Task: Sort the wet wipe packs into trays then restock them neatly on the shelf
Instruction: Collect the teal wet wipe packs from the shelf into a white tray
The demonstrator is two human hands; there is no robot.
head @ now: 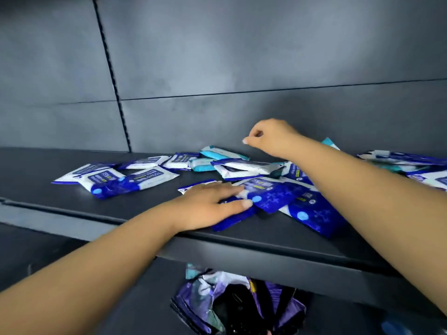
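Wet wipe packs (244, 166) lie scattered across a dark shelf (60, 189) as a person reaches in with both bare arms. The left hand (208, 204) rests flat, fingers straight and together, pressing on a dark blue pack (232, 216) near the shelf's front edge, its fingertips touching a second blue pack with a pale dot (268, 195). The right hand (271, 137) hovers above the pile farther back, close to the rear panel, fingers curled with thumb and forefinger drawn together; whether that grip holds anything cannot be told. Beneath the right forearm, blue and white packs overlap in a loose heap, one lying at the front edge (312, 218). Two teal and white packs (220, 153) sit behind the heap, just beside the back wall. A smaller cluster of blue and white packs (116, 178) lies apart to the left. More packs (411, 163) spread along the right end of the shelf. Below the shelf, a dim jumble of purple-blue packs (217, 301) shows on a lower level.
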